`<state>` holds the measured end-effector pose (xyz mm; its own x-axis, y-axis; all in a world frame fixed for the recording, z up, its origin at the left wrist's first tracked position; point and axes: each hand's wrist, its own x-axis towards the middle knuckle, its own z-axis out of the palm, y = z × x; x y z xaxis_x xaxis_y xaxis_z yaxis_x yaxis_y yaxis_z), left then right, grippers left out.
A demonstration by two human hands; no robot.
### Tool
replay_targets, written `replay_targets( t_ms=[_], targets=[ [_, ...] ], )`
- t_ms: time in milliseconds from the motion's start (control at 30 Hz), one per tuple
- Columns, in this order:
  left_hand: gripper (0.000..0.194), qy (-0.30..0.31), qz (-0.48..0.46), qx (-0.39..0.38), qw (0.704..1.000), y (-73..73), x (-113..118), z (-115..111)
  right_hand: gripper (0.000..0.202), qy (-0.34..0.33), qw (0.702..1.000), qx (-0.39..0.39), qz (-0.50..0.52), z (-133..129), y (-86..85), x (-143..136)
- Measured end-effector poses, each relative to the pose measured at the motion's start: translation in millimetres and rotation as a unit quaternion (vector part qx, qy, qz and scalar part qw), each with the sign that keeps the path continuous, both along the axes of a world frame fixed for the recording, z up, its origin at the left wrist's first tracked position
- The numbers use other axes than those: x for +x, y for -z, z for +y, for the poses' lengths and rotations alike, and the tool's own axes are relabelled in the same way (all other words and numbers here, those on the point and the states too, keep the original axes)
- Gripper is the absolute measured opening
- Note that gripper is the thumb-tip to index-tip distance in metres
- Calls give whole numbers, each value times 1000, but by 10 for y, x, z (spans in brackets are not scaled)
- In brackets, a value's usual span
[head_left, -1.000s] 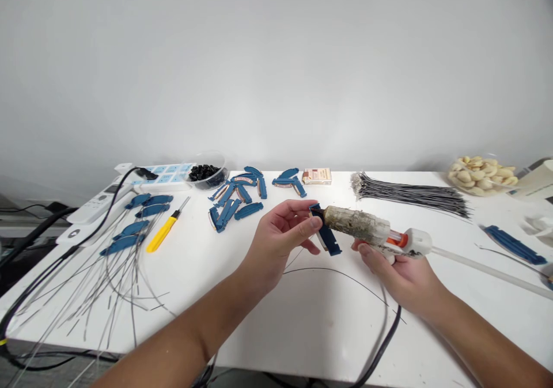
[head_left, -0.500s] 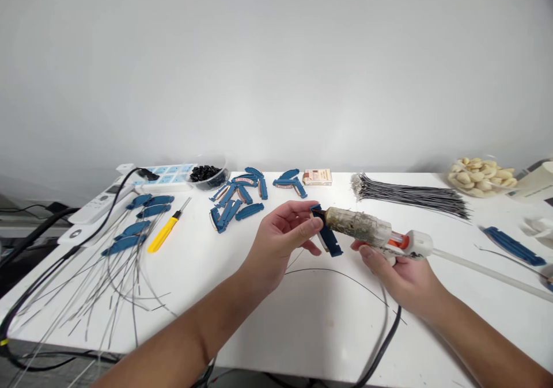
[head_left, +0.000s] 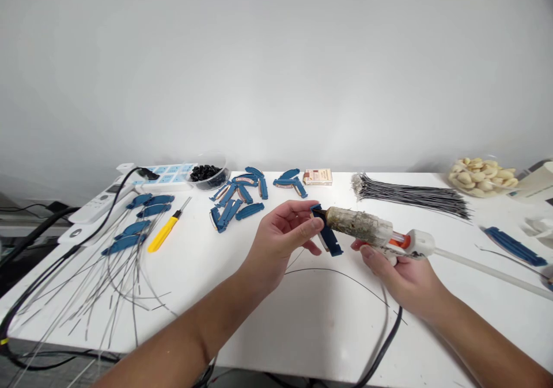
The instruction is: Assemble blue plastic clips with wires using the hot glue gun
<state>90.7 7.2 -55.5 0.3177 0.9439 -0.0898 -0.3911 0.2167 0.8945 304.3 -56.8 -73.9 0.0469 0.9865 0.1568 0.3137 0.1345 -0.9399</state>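
Between thumb and fingers, my left hand pinches a blue curved plastic piece, tilted above the table. My right hand is wrapped round the handle of a hot glue gun with a stained, wrapped barrel. The gun's dark nozzle meets the upper end of the piece, close to my left thumb; any glue there is too small to make out. A white glue stick juts from the gun's rear. One thin dark wire curves below the piece towards the right.
Several more blue pieces lie mid-table. Others with wires lie left, beside a yellow screwdriver and a power strip. Behind are black bits in a bowl, a small box, a wire bundle and a bowl of pale shell-like pieces.
The glue gun has shifted very slightly to the right at its rear. Both hands keep their grip, and the nozzle stays at the blue piece's upper end.
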Motion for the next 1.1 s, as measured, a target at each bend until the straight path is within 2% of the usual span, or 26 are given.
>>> replay_targets(
  t_ms=[233,467,633,833,933,1100],
  targets=[
    [35,8,1,11,1000,-1,-14,11,23,-5,1000,5,8,5,-7,-6],
    [37,-17,7,-8,1000,-11,-11,10,26,-36,999,16,-20,31,145,164],
    [38,-36,9,-1,999,-14,-1,23,35,1,994,-66,92,80,138,141],
    [43,-69,26,-10,997,-22,-13,68,37,-27,964,-124,233,261,90,202],
    [46,-76,26,-23,996,6,-35,109,35,-31,956,-140,254,294,54,245],
    [47,-73,20,-43,996,99,-65,185,37,-25,960,-123,249,293,2,272]
  ],
)
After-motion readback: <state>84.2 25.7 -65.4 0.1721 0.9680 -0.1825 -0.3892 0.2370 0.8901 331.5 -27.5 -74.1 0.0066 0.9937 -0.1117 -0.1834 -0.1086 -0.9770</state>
